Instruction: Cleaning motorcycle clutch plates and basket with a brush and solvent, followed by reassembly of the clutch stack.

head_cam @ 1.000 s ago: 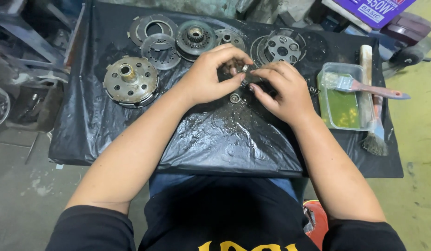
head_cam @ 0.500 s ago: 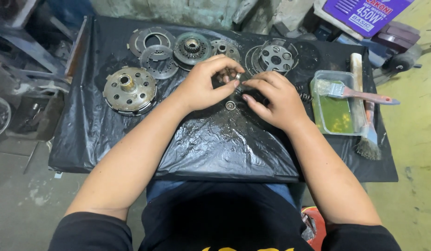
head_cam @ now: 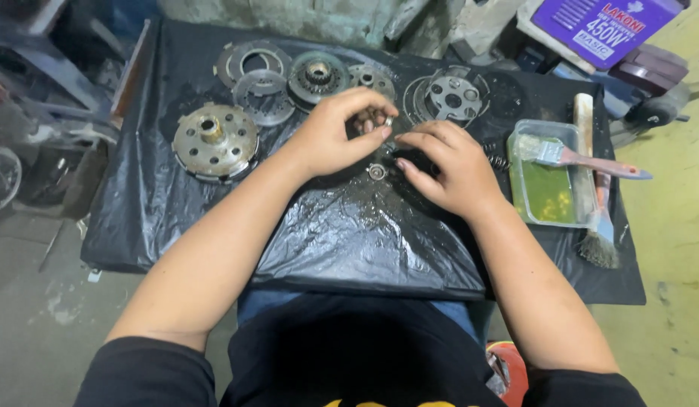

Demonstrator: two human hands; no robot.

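Note:
My left hand [head_cam: 336, 134] is curled over a small metal part pinched at its fingertips, above the middle of a black plastic sheet [head_cam: 349, 234]. My right hand [head_cam: 442, 167] lies just to its right, fingers bent down onto a dark part on the sheet; what it grips is hidden. A small round washer-like piece [head_cam: 377, 172] lies on the sheet between and just below the two hands. Both hands almost touch at the fingertips.
Round metal clutch parts lie along the back: a drum [head_cam: 214, 142] at left, rings [head_cam: 253, 62], a geared hub [head_cam: 317, 76], a pressure plate [head_cam: 453, 96]. A plastic tub of green liquid [head_cam: 547, 188] with a paintbrush [head_cam: 583, 158] stands at right, a second brush [head_cam: 595, 245] beside it.
Both hands stay together over the same spot, with only small finger shifts. The view has drifted slightly, so the table sits a little lower in the frame.

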